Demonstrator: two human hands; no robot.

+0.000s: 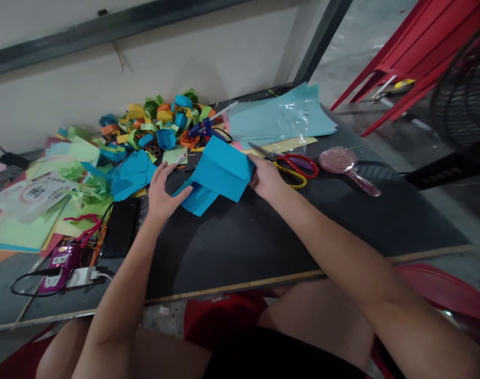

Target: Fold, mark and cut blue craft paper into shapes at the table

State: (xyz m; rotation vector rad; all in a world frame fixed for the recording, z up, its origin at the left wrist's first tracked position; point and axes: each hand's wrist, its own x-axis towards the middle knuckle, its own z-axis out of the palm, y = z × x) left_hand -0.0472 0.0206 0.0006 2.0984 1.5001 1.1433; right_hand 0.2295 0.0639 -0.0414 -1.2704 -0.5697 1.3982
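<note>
A creased sheet of blue paper (226,166) is raised slightly above the dark table, its folds standing partly open. My right hand (266,178) pinches its right edge between thumb and fingers. At the left, my left hand (160,193) has its thumb and fingers spread; the thumb overlaps the paper's lower left flap, and I cannot tell if it presses on it. A thin white item with a red tip (178,161) shows just beyond the left fingers. Left of that hand lies a stack of blue paper pieces (132,176). Scissors (293,163) with red and yellow handles lie beyond my right hand.
Small folded paper pieces (166,138) are heaped by the wall beside a blue glue gun (204,128). Light blue sheets (279,116) lie behind. A pink hairbrush (338,160) is at right. A black phone (120,229), purple device (60,266) and fan (464,89) flank the workspace.
</note>
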